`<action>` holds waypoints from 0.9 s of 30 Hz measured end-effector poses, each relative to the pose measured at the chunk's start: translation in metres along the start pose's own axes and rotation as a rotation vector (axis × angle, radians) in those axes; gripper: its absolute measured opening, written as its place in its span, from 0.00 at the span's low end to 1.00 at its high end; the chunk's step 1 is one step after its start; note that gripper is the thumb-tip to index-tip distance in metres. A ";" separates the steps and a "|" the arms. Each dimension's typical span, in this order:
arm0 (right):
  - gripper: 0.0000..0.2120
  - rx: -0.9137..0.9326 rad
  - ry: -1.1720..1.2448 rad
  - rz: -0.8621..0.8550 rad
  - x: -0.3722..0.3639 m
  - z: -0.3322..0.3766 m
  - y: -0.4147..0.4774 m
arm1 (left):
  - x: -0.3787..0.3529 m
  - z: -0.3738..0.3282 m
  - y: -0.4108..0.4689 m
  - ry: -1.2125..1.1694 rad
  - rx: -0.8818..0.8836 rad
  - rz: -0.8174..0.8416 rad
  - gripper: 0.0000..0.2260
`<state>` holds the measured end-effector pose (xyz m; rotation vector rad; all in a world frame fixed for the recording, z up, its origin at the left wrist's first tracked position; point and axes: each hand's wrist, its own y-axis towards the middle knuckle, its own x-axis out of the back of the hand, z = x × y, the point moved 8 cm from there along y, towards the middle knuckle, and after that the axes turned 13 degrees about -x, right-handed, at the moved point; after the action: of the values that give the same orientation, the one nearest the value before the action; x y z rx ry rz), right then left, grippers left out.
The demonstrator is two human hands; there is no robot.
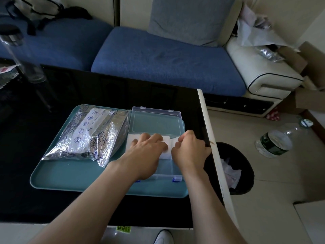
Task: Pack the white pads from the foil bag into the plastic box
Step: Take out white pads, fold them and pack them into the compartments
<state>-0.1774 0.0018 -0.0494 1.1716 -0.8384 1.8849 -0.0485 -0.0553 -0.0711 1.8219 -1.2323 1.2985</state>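
A black table [88, 88] is observed to carry a teal tray [70, 176]. On the tray's left half a crumpled foil bag [88, 131] is laid flat. Just beside it, on the right half, the plastic box [165, 169] is set open, its clear lid [156, 120] folded back flat on the far side. Inside the box, at its far end, the white pads [133, 140] are found. The left hand [146, 154] is laid on them with fingers spread and nearly straight. The right hand [190, 150] is held at the box's right side, fingers curled, with a pad edge pinched between thumb and fingers.
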 end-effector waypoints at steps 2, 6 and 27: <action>0.10 0.017 -0.103 -0.012 -0.002 0.004 -0.003 | -0.002 0.000 0.001 0.005 0.001 0.013 0.23; 0.07 0.054 -0.262 -0.029 -0.001 0.013 -0.013 | -0.003 0.002 0.002 0.011 0.001 0.032 0.23; 0.09 0.208 -0.187 -0.004 0.015 0.035 -0.017 | -0.002 0.001 0.001 0.013 -0.005 0.061 0.23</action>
<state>-0.1525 -0.0145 -0.0201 1.4946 -0.7505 1.9151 -0.0491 -0.0556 -0.0738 1.7825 -1.2920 1.3372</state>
